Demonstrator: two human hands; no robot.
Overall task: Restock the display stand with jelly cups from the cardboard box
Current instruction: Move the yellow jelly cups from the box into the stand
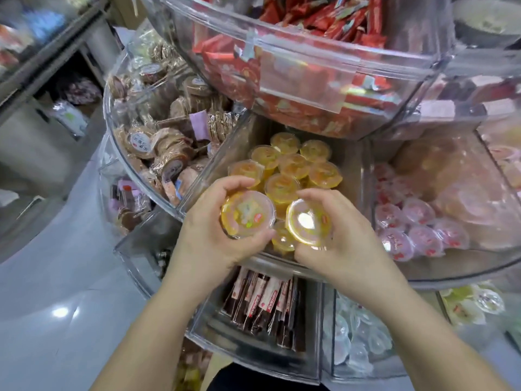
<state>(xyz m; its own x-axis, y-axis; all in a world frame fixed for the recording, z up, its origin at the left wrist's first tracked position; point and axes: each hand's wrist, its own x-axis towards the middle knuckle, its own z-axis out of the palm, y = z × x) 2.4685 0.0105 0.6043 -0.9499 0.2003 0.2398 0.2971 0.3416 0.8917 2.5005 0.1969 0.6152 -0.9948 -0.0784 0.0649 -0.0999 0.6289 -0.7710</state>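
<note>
1. Curled round one orange jelly cup (247, 214): fingers (239, 183) and thumb of the left hand (214, 224), lid facing up, held over the near rim of the display stand (282, 263).
2. Wrapped likewise about a second orange jelly cup (307, 222): fingers (318, 197) of the right hand (346, 238), cup tilted slightly toward the camera, just beside the first.
3. Seen directly beyond both hands: the middle compartment, partly filled with a cluster of orange cups (284, 162), lids up, packed touching one another.
4. Judged as the step in hand: setting both held cups down into that compartment, at its near edge where a gap showed below the hands.
5. Advised for a clean placement: lowered flat with lids upward to match the rest, seated against neighbouring cups rather than dropped on top, released one at a time to avoid toppling the pile.
6. Flanked on one side by pink jelly cups (420, 235) in the next compartment, on the other by wrapped round biscuits (160, 148); kept out of both.
7. Overhead: an upper tier of red-wrapped sweets (310, 52), close enough to knock with raised knuckles.
8. Not in view: the cardboard box.
</note>
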